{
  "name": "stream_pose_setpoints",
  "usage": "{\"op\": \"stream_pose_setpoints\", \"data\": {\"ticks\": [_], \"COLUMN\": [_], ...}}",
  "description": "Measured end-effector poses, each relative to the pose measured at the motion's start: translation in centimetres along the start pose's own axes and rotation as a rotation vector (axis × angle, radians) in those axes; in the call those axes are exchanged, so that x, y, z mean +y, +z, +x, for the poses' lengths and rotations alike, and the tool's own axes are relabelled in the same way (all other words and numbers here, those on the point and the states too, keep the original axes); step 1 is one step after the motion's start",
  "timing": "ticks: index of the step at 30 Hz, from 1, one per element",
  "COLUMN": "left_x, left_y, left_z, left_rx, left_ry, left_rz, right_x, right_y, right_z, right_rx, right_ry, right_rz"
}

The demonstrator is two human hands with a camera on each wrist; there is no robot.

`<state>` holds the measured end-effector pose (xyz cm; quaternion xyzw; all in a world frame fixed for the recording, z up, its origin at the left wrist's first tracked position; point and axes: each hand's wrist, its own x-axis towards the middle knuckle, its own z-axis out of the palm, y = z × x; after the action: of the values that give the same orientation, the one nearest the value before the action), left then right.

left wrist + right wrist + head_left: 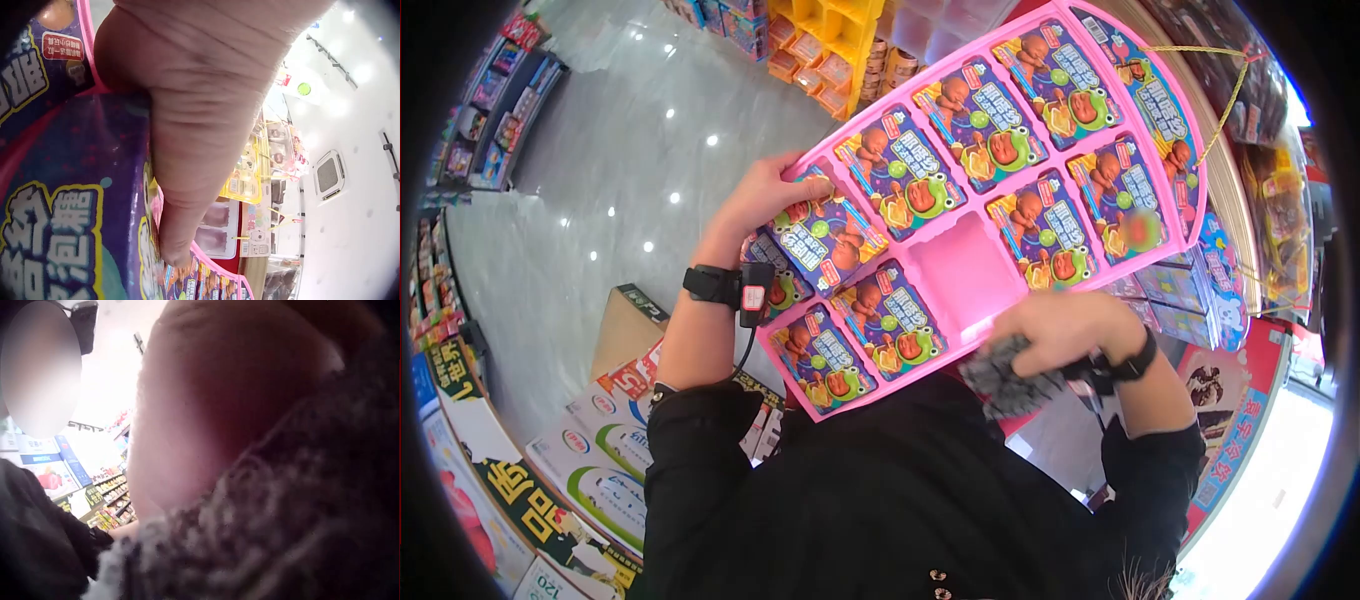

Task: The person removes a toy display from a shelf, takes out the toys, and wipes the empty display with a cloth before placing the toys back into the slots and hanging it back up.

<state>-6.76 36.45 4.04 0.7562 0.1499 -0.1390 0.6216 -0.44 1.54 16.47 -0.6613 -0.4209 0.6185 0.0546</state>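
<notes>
A pink display tray (968,272), tilted in front of the person, has small purple boxes in most of its compartments; one compartment near the middle is bare. The left hand (762,203) grips its left edge, thumb on the front and the other fingers hidden behind. Under that thumb, a purple box (832,240) lies turned the other way up from its neighbours, over another box. In the left wrist view a purple box (69,206) stands out close beside the hand. The right hand (1075,330) holds a grey fluffy cloth (1008,382) at the tray's lower edge.
A yellow rack (825,30) stands beyond the tray's top. White cartons (605,470) are stacked at lower left, with shelves of goods (495,110) farther back. At right hang packaged goods (1285,200), and a yellow cord (1235,95) loops from the tray's header.
</notes>
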Motion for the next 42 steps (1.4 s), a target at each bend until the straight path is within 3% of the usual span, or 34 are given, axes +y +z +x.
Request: {"op": "stream_pose_setpoints", "data": {"ticks": [1, 3, 5, 7, 9, 11, 15, 20, 29, 31, 33, 35, 37, 38, 39, 40, 42], "left_x": [0.1, -0.1, 0.1, 0.3, 0.5, 0.4, 1.1, 0.9, 0.5, 0.6, 1.0, 2.0, 1.1, 0.0, -1.2, -1.8, -1.4], "left_y": [0.2, 0.2, 0.1, 0.1, 0.2, 0.1, 0.0, -0.2, -0.1, -0.1, -0.2, 0.0, 0.0, -0.1, -0.1, 0.1, 0.7], "left_z": [-0.4, -0.7, -0.8, -0.8, -0.5, -0.4, -1.2, -0.9, -0.9, -1.1, -1.5, -2.0, -1.9, -1.5, -1.0, -0.9, -1.1], "left_rx": [0.008, 0.048, 0.05, 0.035, 0.043, 0.035, 0.058, 0.04, 0.066, 0.079, 0.041, 0.054, 0.076, 0.111, 0.121, 0.219, 0.396], "left_ry": [0.001, 0.031, 0.024, 0.022, 0.0, 0.009, 0.024, -0.038, 0.028, 0.041, 0.015, -0.001, 0.021, 0.06, 0.065, 0.12, 0.172], "left_rz": [-0.003, 0.02, 0.038, 0.064, 0.103, 0.114, 0.18, 0.201, 0.135, 0.148, 0.099, 0.124, 0.141, 0.202, 0.217, 0.299, 0.524], "right_x": [0.6, 1.4, 0.9, -0.5, -2.2, -2.7, -1.4, -0.2, -0.3, -0.1, 0.1, 2.5, 4.8, 6.1, 7.6, 8.5, 9.8], "right_y": [1.2, 2.8, 3.0, 3.4, 3.8, 4.7, 6.0, 4.3, 2.1, 2.2, 3.0, 5.5, 7.5, 8.8, 10.2, 11.4, 13.4], "right_z": [-1.7, -4.6, -6.2, -6.4, -4.9, -2.0, 2.1, 3.9, 4.8, 2.3, -0.5, -2.7, -4.7, -5.2, -5.2, -4.6, -2.3], "right_rx": [0.03, 0.17, 0.193, 0.644, 0.648, 0.72, 0.574, 0.471, 0.392, 0.473, 0.367, 0.491, 0.495, 0.501, 0.567, 0.631, 0.747], "right_ry": [-0.074, -0.064, 0.035, 0.009, 0.102, 0.286, 0.439, 0.204, 0.073, -0.147, -0.178, -0.274, -0.106, -0.123, 0.005, 0.132, 0.119], "right_rz": [0.094, -0.02, -0.018, -0.018, -0.114, -0.414, -0.681, -0.76, -0.442, -0.084, 0.179, 0.226, 0.302, 0.298, 0.396, 0.498, 0.524]}}
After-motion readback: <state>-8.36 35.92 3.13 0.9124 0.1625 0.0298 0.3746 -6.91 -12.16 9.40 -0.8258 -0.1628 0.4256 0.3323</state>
